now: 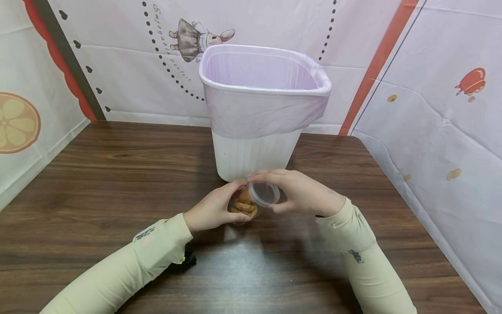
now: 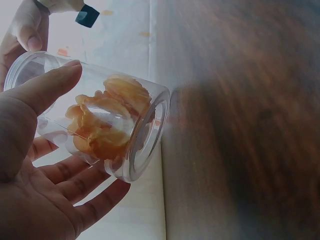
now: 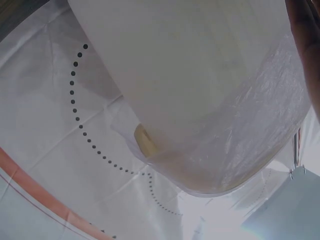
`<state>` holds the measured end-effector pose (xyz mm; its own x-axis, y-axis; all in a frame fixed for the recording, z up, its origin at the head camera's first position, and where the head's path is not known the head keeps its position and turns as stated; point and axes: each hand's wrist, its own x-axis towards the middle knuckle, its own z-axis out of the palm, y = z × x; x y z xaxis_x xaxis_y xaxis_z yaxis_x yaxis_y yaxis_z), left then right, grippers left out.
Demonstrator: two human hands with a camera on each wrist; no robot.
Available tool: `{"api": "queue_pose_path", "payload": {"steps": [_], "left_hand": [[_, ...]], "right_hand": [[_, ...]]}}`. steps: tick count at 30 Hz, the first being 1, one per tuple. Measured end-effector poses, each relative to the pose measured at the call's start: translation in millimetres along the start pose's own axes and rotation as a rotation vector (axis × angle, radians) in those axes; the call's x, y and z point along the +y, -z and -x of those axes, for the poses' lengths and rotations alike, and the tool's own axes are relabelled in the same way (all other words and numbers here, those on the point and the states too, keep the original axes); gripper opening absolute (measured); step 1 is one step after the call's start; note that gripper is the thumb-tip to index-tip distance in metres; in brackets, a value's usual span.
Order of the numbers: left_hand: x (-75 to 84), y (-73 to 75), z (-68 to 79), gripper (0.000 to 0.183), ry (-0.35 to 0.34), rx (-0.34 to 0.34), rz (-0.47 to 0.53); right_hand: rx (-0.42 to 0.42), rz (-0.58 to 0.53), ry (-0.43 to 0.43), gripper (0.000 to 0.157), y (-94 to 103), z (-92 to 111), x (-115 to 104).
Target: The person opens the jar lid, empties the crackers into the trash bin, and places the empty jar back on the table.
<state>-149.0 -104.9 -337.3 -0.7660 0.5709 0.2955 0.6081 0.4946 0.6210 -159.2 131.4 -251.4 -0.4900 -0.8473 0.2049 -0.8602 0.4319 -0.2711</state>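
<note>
My left hand (image 1: 213, 209) curls around a clear plastic jar (image 2: 90, 75), thumb on one side and fingers on the other. Golden-brown, twisted snack pieces (image 2: 107, 120) lie at the base end of the jar. The jar leans to the right, over the table. At its top, the thumb and fingers of my right hand (image 1: 296, 192) span the clear round rim (image 1: 264, 194); I cannot tell whether a separate lid is there. Only an edge of the right hand shows in the right wrist view.
A white bin (image 1: 255, 152) with a pale purple liner (image 1: 266, 109) stands just beyond both hands. The dark wood table (image 1: 117, 183) runs under everything. Printed cloth (image 1: 431, 52) hangs behind and at both sides.
</note>
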Motion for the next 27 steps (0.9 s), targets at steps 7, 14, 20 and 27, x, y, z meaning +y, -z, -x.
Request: {"api": "queue_pose_path", "payload": {"steps": [7, 14, 20, 27], "left_hand": [[0.5, 1.3, 1.8, 0.073, 0.007, 0.001, 0.024], [1.6, 1.7, 2.0, 0.072, 0.014, 0.002, 0.018], [0.9, 0.4, 1.3, 0.073, -0.002, 0.009, 0.019], [0.6, -0.5, 0.4, 0.070, 0.013, 0.006, 0.021]], "right_hand": [[-0.008, 0.000, -0.005, 0.063, -0.8, -1, -1], [0.015, 0.004, -0.032, 0.058, -2.4, -2, -3], [0.051, 0.048, -0.076, 0.057, -2.9, -1, -6], [0.099, 0.129, -0.198, 0.056, -3.1, -2, -10]]}}
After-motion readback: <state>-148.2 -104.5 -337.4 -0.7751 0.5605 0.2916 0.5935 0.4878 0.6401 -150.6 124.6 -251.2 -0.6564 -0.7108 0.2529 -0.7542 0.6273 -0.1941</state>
